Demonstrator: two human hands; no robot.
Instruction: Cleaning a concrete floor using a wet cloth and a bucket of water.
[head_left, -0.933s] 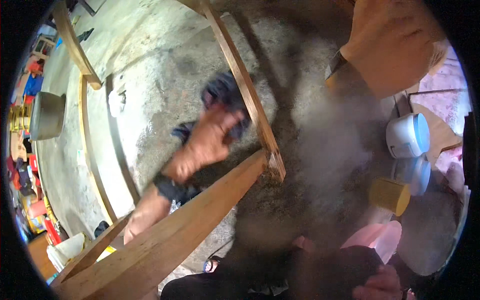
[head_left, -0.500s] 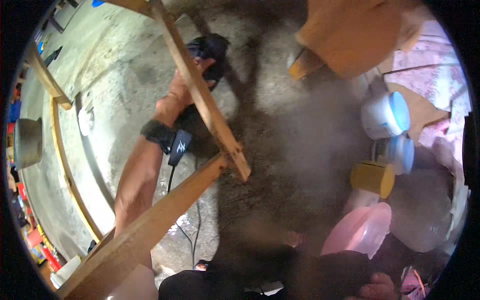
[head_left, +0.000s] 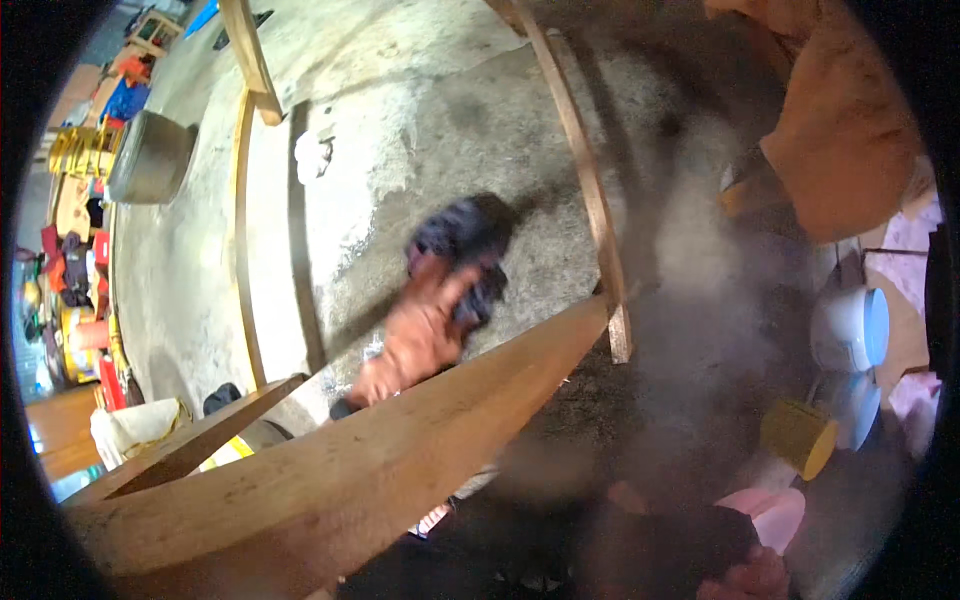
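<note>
My left hand (head_left: 425,325) is closed round a bunched dark cloth (head_left: 460,232) just above or on the grey concrete floor; the gap cannot be judged. Its forearm passes behind a thick wooden beam (head_left: 400,455) that crosses the near part of the view. A thinner wooden rail (head_left: 585,180) joins the beam's far end, to the right of the cloth. At the lower right, my right hand (head_left: 750,577) is dim and blurred near my dark clothing. Its fingers cannot be made out clearly.
A white tub with a blue lid (head_left: 845,330), a yellow can (head_left: 798,438) and a pink basin (head_left: 770,515) stand at right. Brown cardboard (head_left: 845,130) lies farther up. At left are a grey bucket (head_left: 152,157), a wooden strip (head_left: 242,240) and crowded household items.
The view has swung, so surroundings sit farther right. My left hand has come nearer with the cloth, from beyond the thin rail to its left side.
</note>
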